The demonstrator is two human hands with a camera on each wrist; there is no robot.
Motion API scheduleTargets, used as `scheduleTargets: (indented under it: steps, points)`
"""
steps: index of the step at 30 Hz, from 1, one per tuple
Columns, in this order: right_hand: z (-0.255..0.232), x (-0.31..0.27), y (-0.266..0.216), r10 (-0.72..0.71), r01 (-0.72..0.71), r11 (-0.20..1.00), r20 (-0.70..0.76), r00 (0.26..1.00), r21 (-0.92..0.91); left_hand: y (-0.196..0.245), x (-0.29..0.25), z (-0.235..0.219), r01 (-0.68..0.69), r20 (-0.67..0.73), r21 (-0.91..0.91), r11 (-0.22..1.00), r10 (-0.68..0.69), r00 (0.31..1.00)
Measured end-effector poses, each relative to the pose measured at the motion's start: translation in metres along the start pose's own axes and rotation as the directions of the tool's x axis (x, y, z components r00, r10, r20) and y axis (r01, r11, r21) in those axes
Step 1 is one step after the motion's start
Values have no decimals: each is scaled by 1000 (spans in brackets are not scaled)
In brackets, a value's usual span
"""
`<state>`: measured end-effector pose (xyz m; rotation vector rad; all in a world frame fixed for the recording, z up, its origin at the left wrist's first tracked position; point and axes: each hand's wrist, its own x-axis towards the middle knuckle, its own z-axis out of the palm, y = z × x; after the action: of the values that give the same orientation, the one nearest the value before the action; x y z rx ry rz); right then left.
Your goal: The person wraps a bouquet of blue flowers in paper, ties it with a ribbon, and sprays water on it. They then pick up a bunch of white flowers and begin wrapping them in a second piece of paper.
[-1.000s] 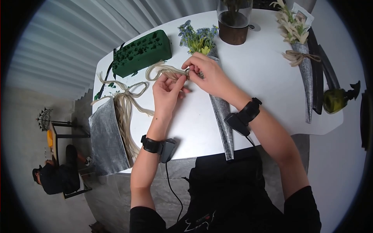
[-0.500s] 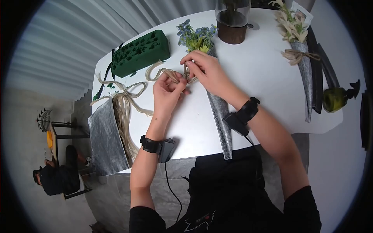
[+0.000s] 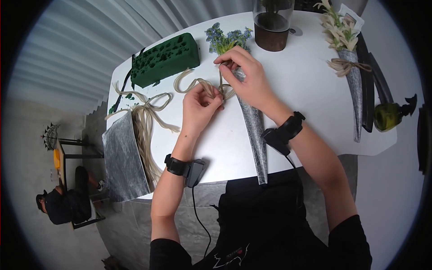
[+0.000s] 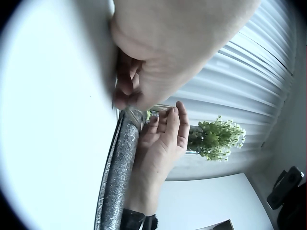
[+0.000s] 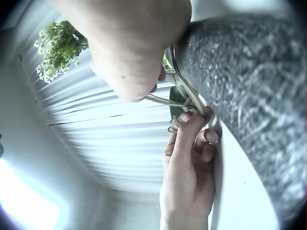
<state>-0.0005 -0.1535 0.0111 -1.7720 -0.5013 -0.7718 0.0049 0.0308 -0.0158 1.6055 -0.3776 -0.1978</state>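
Note:
A cone of mottled grey wrapping paper (image 3: 253, 135), with blue flowers (image 3: 225, 38) at its top, lies on the white table. Strands of pale raffia (image 3: 196, 83) cross the cone below the flowers. My left hand (image 3: 199, 109) pinches the raffia between thumb and forefinger at the cone's left side, with a loose loop trailing leftward. Above it, my right hand (image 3: 248, 75) pinches one raffia strand, which stretches between the two hands. In the right wrist view the taut raffia (image 5: 165, 100) meets the left fingertips (image 5: 206, 114) beside the paper.
A green floral foam block (image 3: 167, 60) stands at the back left. Nearer lie a raffia bundle (image 3: 145, 123) and a grey paper sheet (image 3: 126, 159). A glass vase (image 3: 271, 31), a tied bouquet (image 3: 354, 92) and a spray bottle (image 3: 388, 117) are rightward. A person (image 3: 67, 202) sits far left.
My right hand has moved up and away from the left, drawing the raffia strand out straight. The left hand has shifted slightly right and down, still pinching the raffia.

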Motion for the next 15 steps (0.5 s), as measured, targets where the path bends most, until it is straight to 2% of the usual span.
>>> scheduleTargets:
  steps: [5, 7, 9, 10, 12, 15]
  points:
    - [1, 2, 4, -32, 32, 999, -37, 999, 15, -4, 0, -2, -13, 25, 13, 1000, 13, 1000]
    - [1, 1, 5, -57, 57, 998, -53, 997, -1, -4, 1, -2, -46, 58, 86, 995, 41, 997]
    - [2, 0, 5, 39, -35, 994, -41, 998, 106, 0, -2, -1, -42, 43, 107, 993, 37, 998]
    - [1, 0, 5, 40, -35, 994, -41, 998, 106, 3, -3, 0, -37, 26, 128, 991, 33, 999]
    - [0, -2, 6, 125, -123, 979, -5, 992, 161, 1, -2, -2, -63, -4, 142, 988, 64, 998]
    - [1, -3, 11, 103, -105, 984, 15, 995, 141, 1, -1, -4, -104, -22, 141, 985, 108, 994]
